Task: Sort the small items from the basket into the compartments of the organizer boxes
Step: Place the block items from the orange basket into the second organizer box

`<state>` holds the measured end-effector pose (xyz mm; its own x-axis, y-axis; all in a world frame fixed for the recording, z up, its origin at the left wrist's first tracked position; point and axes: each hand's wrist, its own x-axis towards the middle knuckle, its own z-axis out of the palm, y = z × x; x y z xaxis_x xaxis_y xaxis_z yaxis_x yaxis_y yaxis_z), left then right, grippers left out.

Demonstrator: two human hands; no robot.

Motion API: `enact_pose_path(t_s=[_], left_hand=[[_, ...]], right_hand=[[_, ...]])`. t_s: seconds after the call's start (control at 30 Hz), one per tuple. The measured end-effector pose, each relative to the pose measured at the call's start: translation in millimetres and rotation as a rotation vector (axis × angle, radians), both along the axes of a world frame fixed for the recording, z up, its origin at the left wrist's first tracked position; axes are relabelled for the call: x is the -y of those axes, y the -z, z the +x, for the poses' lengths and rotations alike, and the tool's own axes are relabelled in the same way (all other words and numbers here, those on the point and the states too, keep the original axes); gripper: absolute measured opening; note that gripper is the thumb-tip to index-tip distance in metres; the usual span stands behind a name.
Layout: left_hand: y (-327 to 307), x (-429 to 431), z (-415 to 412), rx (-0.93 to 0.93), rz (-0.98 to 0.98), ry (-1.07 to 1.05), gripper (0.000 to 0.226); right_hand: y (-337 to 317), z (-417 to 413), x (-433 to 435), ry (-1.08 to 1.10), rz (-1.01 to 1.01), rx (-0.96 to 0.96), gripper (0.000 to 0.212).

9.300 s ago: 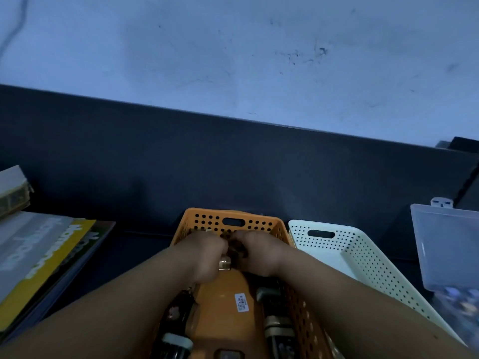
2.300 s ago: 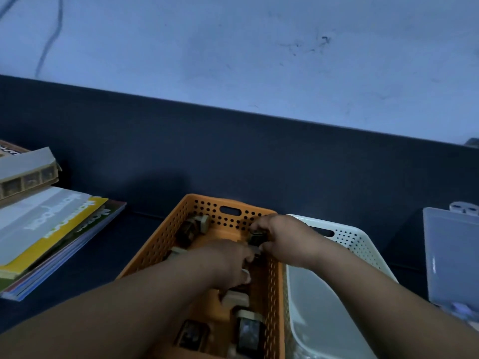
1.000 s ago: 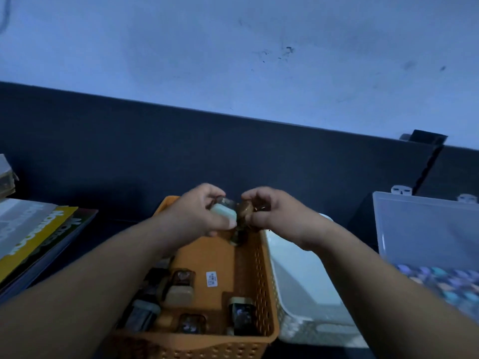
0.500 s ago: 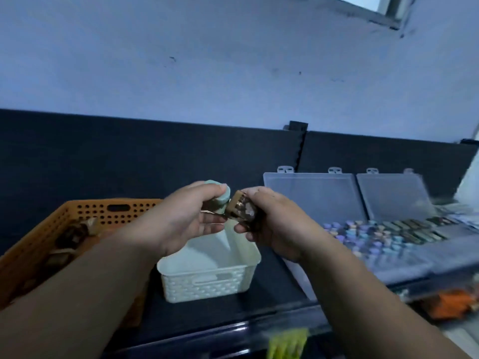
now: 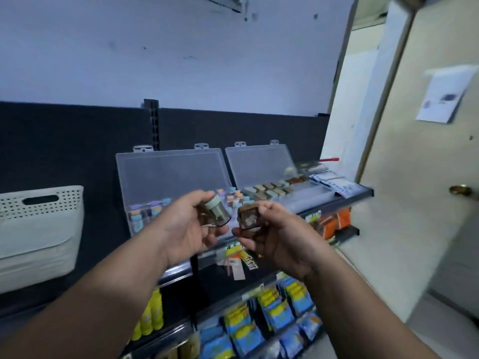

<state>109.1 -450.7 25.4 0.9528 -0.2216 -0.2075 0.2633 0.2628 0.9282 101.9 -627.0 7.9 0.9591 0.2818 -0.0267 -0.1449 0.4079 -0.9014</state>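
Organizer boxes (image 5: 171, 174) with rows of small items (image 5: 264, 189)

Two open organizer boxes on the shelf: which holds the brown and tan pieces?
The right-hand organizer box, nearest the door; the left organizer box holds pastel-capped items instead.

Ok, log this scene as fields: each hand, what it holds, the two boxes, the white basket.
left hand: grips green-capped item
right hand: grips brown item
left box: lid open, pastel-capped items inside
right box: lid open, tan and brown items inside
white basket: far left
stage: both items in front of boxes, not yet placed
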Motion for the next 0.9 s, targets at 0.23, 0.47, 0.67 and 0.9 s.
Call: enact_pose_path(t_s=[0.23, 0.47, 0.67, 0.9], left_hand=[[-7, 100, 29, 0.091, 0.154, 0.103, 0.015], [-3, 142, 110, 0.358, 0.463, 0.069, 0.021], [-3, 178, 187, 0.426, 0.568, 0.052, 0.032], [-5, 220, 245, 0.503, 0.679, 0.006, 0.039]], right_hand=[[15, 20, 88, 0.217, 0.006, 0.01, 0.005], [17, 82, 135, 0.352, -0.137, 0.079, 0.019], [4, 151, 179, 0.468, -0.459, 0.172, 0.036], [1, 208, 236, 0.521, -0.667, 0.277, 0.043]])
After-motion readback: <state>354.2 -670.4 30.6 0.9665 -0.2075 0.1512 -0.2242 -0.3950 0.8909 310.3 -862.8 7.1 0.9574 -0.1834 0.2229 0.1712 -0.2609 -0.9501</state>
